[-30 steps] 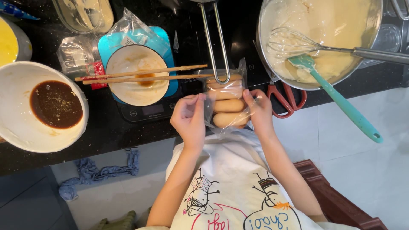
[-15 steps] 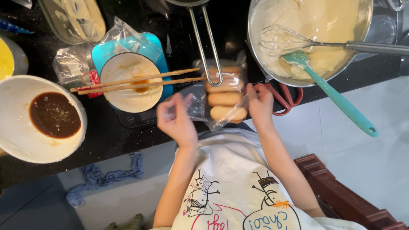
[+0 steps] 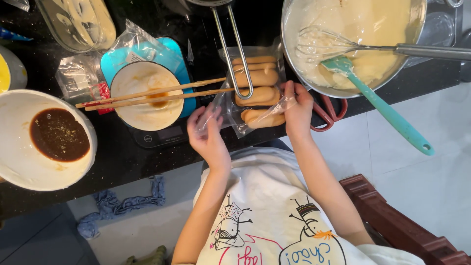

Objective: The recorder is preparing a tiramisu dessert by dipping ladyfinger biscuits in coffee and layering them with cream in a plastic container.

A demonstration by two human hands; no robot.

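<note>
Packet of sponge-finger biscuits (image 3: pixel 257 91), clear plastic, lies on black counter (image 3: pixel 122 162) at near edge, between scale and big mixing bowl; a wire handle (image 3: pixel 234 54) from a utensil farther back crosses over its top. Left hand (image 3: pixel 208 135) pinches the loose near-left flap of the wrapper, fingers closed on the film; right hand (image 3: pixel 297 108) grips the right side of the packet, fingers closed on plastic beside the biscuits. Approx. four biscuits visible, stacked flat. Left of packet: small white bowl (image 3: pixel 146 95) w/ brown residue on blue scale (image 3: pixel 162 132), wooden chopsticks (image 3: pixel 147 95) laid across rim, tips reaching toward packet. Far left: large white bowl (image 3: pixel 46 140) w/ dark brown liquid. Right: metal bowl of pale batter (image 3: pixel 353 44) w/ whisk (image 3: pixel 343 47) & teal spatula (image 3: pixel 382 108); red scissors (image 3: pixel 331 113) partly under it. Handling note: pull film apart evenly, both hands low & close to the counter, so brittle biscuits don't snap or slide off the near edge; mind the chopstick tips & wire handle, either likely knocked if packet jerks. Scissors just beside right hand, if film won't tear.
</note>
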